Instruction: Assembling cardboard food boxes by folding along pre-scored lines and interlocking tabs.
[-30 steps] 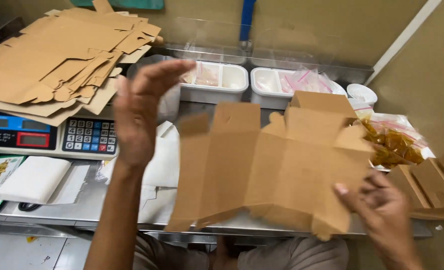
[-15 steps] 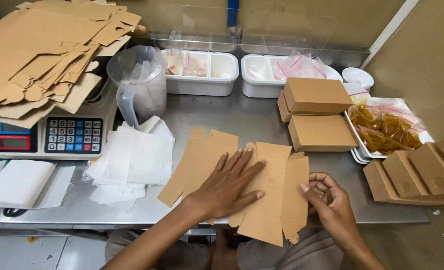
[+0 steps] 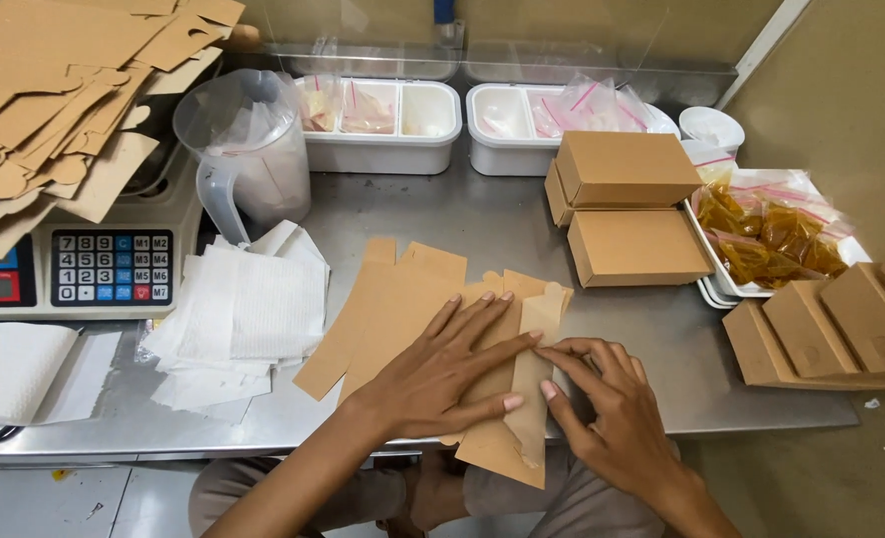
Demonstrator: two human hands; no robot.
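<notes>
Flat brown carton blank (image 3: pixel 412 319) lies pressed under left hand (image 3: pixel 442 374), right hand (image 3: pixel 612 413).

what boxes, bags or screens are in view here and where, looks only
Flat box blank: brown card, under both hands, table front.
Closed boxes: two brown, stacked, right of centre.
Sachets: clear bags, amber filling, white tray, right.
Scale: left edge, grey keypad, red display.
Tubs: white, at back, holding clear bags.
</notes>
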